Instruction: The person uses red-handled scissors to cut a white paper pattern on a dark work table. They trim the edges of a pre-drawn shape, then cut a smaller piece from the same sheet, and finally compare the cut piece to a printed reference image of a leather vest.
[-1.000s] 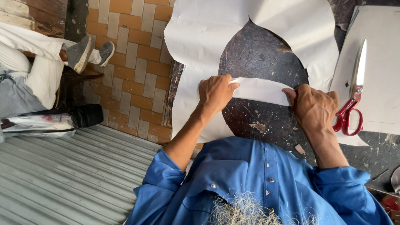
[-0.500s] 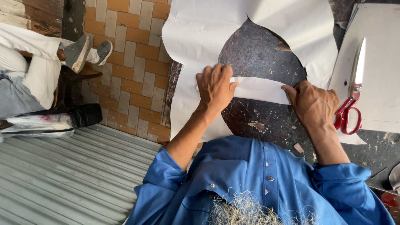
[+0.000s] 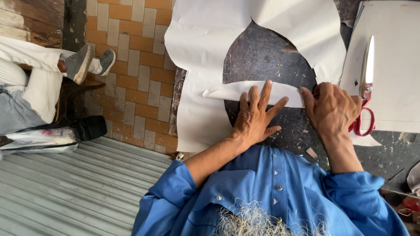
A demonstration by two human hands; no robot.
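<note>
A large white paper sheet (image 3: 205, 48) with a rounded cut-out lies on a dark worn table (image 3: 262, 57). A folded white paper strip (image 3: 227, 91) runs across the cut-out. My left hand (image 3: 256, 116) lies flat on the strip with fingers spread, pressing it down. My right hand (image 3: 330, 109) is at the strip's right end, fingers curled down and gripping it. Scissors with red handles (image 3: 365, 87) lie just right of my right hand, blades pointing away from me.
A white board (image 3: 393, 52) sits under the scissors at the right. The table's left edge drops to a tiled floor (image 3: 135, 65). Another person's legs and shoes (image 3: 78, 63) are at the far left. A corrugated metal sheet (image 3: 65, 192) lies lower left.
My left hand has slid right along the strip and spread flat, uncovering the strip's left end. My right hand has stayed at the right end.
</note>
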